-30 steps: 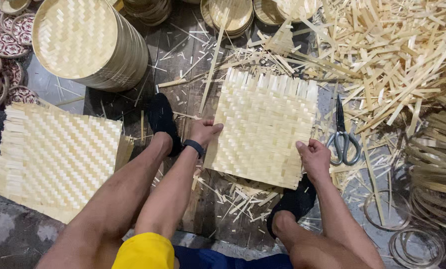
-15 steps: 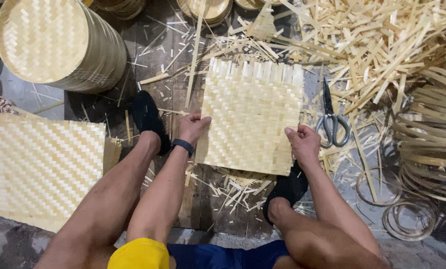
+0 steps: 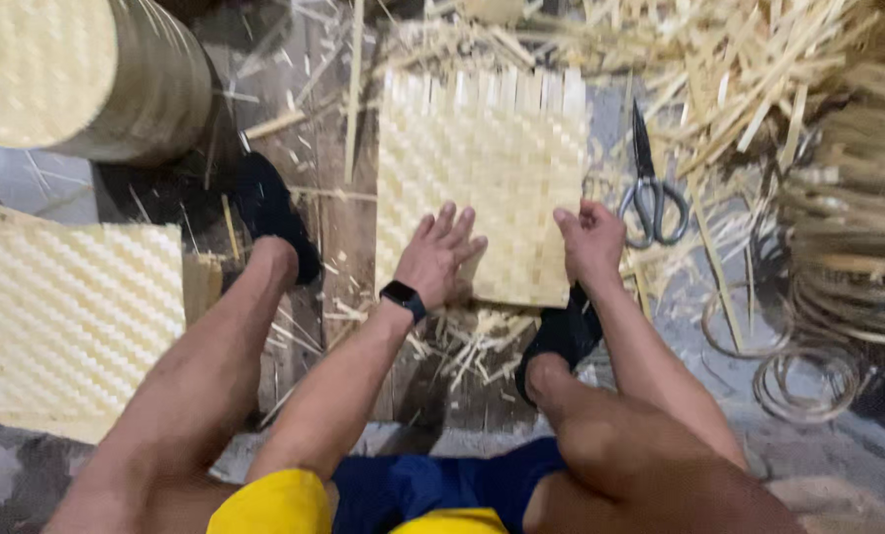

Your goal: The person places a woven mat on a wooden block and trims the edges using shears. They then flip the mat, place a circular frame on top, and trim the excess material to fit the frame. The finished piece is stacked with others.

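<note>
Woven mat (image 3: 482, 178) of pale bamboo strips lay flat on the plank floor (image 3: 338, 227) between our feet, reaching away from us, with its loose strip ends at the far edge. Nearest to us were our bare knees and the black sandals (image 3: 559, 336), one toe tucked just under the mat's near right corner. Our left hand (image 3: 440, 255), a dark watch (image 3: 403, 299) at the wrist, rested open and flat on the near edge, fingers spread and pointing away, pressing down rather than gripping. Our right hand (image 3: 589, 242) sat at the near right edge with fingers curled over the border; it seemed to pinch the weave there, though we could not tell how firmly. Both hands touched the mat, so it lay straight ahead of them, the left further in over the weave. Just right of the mat lay grey scissors (image 3: 648, 183), blades pointing away. A second, larger woven panel (image 3: 66, 316) lay to our left, well apart. Farther off stood a round woven drum (image 3: 76, 74) at the left, loose strips (image 3: 759, 69) heaped at the right, and coiled rings (image 3: 808, 381) beside them
</note>
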